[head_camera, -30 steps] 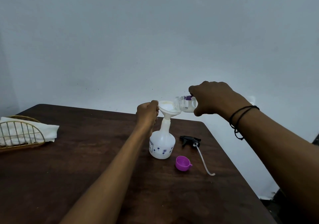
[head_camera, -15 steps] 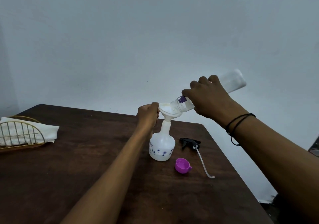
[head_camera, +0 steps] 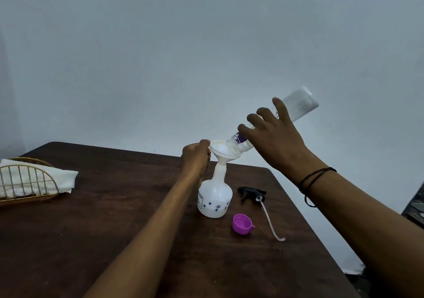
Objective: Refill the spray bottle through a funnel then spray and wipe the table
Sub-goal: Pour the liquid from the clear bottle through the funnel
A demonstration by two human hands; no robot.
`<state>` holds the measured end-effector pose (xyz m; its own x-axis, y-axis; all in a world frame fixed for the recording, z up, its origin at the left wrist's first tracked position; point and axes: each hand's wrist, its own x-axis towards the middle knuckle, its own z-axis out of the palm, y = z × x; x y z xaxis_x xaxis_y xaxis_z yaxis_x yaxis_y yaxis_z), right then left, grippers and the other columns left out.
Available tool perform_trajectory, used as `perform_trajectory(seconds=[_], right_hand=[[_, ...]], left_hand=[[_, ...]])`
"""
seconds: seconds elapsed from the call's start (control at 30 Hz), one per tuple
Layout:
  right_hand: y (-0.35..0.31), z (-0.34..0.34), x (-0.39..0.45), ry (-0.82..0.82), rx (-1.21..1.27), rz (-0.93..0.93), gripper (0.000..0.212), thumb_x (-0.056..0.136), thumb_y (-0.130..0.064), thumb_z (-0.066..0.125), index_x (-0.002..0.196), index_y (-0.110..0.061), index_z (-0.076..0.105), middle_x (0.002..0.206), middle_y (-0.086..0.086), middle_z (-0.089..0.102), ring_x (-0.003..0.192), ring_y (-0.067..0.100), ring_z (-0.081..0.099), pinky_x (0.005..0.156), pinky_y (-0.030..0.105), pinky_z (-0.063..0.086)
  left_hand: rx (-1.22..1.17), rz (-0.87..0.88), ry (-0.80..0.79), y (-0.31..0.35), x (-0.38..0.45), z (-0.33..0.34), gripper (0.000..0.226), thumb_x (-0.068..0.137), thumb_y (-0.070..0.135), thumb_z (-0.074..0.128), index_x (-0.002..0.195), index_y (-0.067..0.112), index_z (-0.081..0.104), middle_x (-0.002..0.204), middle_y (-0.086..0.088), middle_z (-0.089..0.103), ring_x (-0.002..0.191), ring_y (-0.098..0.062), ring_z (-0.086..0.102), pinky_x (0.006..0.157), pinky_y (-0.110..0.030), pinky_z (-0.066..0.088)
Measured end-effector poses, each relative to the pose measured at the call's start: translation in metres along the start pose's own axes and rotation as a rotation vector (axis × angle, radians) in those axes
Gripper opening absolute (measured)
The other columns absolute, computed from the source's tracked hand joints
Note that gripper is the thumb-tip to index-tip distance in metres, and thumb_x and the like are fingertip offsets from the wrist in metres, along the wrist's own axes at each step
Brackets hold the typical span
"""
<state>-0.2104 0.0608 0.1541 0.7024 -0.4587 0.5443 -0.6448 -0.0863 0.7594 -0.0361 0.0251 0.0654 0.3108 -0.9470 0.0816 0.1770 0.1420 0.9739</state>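
Note:
A white spray bottle (head_camera: 214, 200) with small blue flower marks stands on the dark wooden table (head_camera: 114, 229), its top off. A white funnel (head_camera: 221, 152) sits in its neck. My left hand (head_camera: 196, 157) pinches the funnel's rim on the left side. My right hand (head_camera: 273, 141) holds a clear refill bottle (head_camera: 298, 101) tilted steeply, mouth down in the funnel, base raised to the upper right. The black spray head (head_camera: 251, 193) with its long dip tube lies to the right of the spray bottle.
A purple cap (head_camera: 242, 224) lies open side up in front of the spray head. At the far left a gold wire holder (head_camera: 25, 182) holds a folded white cloth (head_camera: 65, 178). The table's right edge runs close behind the spray head.
My right hand has tipped the refill bottle from nearly level to steeply mouth-down, its base rising up and right. My fingers have loosened along it. The left hand stays on the funnel.

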Motion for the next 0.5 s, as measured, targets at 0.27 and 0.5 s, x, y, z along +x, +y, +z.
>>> perform_trajectory(seconds=[0.27,0.5], right_hand=[[-0.002,0.0,-0.014,-0.115,0.163,0.24,0.048,0.071,-0.001,0.068,0.114,-0.022,0.063,0.106,0.003,0.066,0.101,0.033,0.06,0.1,0.051,0.027],[-0.022,-0.024,-0.041,-0.152,0.757,0.725,0.052,0.08,-0.042,0.068,0.127,-0.026,0.056,0.11,-0.001,0.066,0.099,0.028,0.061,0.081,0.037,0.045]], left_hand=[[-0.007,-0.024,-0.004,0.001,-0.003,0.0,0.034,0.088,0.031,0.055,0.06,0.012,0.048,0.056,-0.001,0.048,0.042,-0.014,0.036,0.048,-0.024,0.03],[0.023,-0.024,0.016,0.002,0.001,-0.003,0.044,0.089,0.047,0.056,0.059,0.016,0.05,0.044,0.002,0.047,0.047,-0.018,0.039,0.056,-0.03,0.031]])
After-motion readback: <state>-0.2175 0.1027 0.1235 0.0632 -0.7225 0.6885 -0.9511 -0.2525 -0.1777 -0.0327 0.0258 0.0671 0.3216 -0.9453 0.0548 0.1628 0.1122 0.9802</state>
